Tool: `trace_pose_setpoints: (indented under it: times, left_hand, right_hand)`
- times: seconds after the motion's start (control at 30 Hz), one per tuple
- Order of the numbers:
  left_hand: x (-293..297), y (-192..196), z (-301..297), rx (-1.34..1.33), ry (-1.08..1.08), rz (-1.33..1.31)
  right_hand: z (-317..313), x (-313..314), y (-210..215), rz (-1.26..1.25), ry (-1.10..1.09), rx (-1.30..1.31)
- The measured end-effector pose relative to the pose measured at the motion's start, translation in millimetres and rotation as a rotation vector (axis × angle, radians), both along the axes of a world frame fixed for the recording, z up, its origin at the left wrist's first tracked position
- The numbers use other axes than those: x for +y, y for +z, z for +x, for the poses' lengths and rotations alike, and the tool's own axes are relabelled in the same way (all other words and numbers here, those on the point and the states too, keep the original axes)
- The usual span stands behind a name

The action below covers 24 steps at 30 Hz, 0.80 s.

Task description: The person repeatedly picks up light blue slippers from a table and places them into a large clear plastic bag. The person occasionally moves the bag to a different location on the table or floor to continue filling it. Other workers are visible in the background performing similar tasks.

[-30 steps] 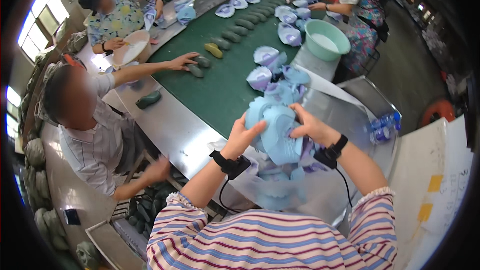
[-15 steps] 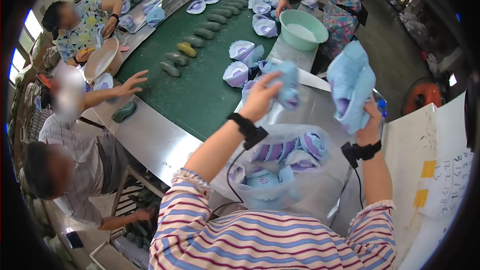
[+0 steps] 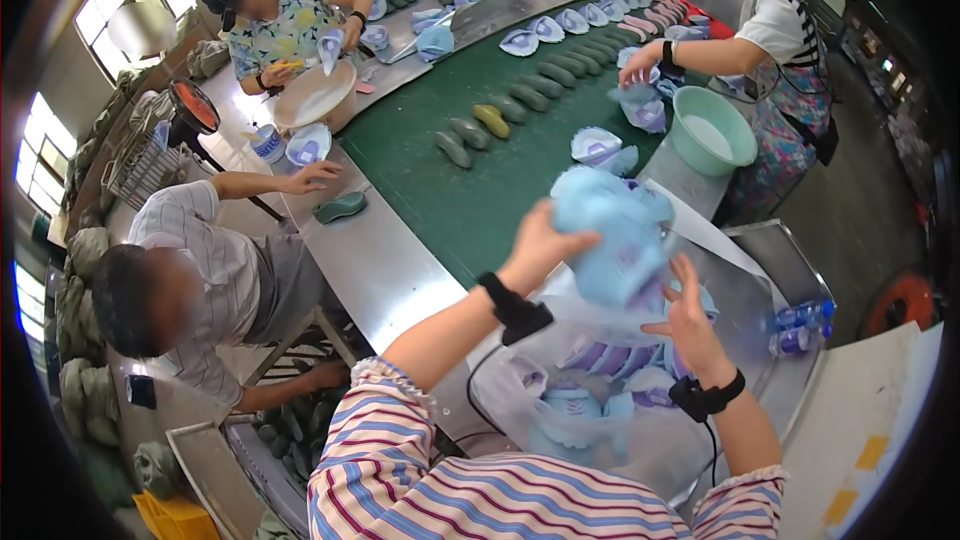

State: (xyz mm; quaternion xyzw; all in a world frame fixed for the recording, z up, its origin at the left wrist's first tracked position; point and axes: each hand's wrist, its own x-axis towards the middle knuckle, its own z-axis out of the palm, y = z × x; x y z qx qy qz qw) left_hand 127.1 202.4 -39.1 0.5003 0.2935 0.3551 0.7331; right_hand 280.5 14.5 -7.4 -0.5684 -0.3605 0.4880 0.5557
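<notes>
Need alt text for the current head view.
A person's left hand grips light-blue shoe uppers near a translucent plastic bag of similar uppers, right hand open close by. Beyond, a green worktop carries a row of grey-green foot-shaped forms, with co-workers around it.

The belt (image 3: 400, 210) stretches ahead of the person — a row of lasts (image 3: 535, 97) runs away along its middle, with far uppers (image 3: 547, 30) on the row's left and near uppers (image 3: 600, 146) on its right. A basin (image 3: 705, 160) stands right of the belt, a second basin (image 3: 335, 118) at its left edge. On the left surface (image 3: 400, 285) lies a single last (image 3: 340, 207). Before the person sits a bag (image 3: 505, 340) with bagged uppers (image 3: 575, 410) inside; above its far edge is a bundle (image 3: 615, 240) — left hand (image 3: 545, 245) at its left, right hand (image 3: 690, 325) lower right. Bottles (image 3: 803, 315) lie right of the bag.
</notes>
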Motion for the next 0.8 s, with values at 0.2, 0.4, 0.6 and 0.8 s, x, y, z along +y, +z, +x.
trace_pose_setpoints:
  times: [0.2, 0.4, 0.6, 0.8]
  left_hand:
    - [215, -55, -107, -0.184, 0.757, 0.06]
    - [255, -71, -118, 0.533, 0.592, -0.125]
    - [45, 2, -8, 0.233, -0.858, 0.126]
    - [-90, -83, -5, 0.79, -1.075, 1.212]
  right_hand:
    - [5, -18, -2, -0.178, 0.284, -0.368]
    - [6, -47, 13, -0.282, 0.473, -0.463]
    - [7, -59, -55, -0.124, 0.512, -0.897]
    - [41, -61, -71, -0.314, 0.278, -1.545]
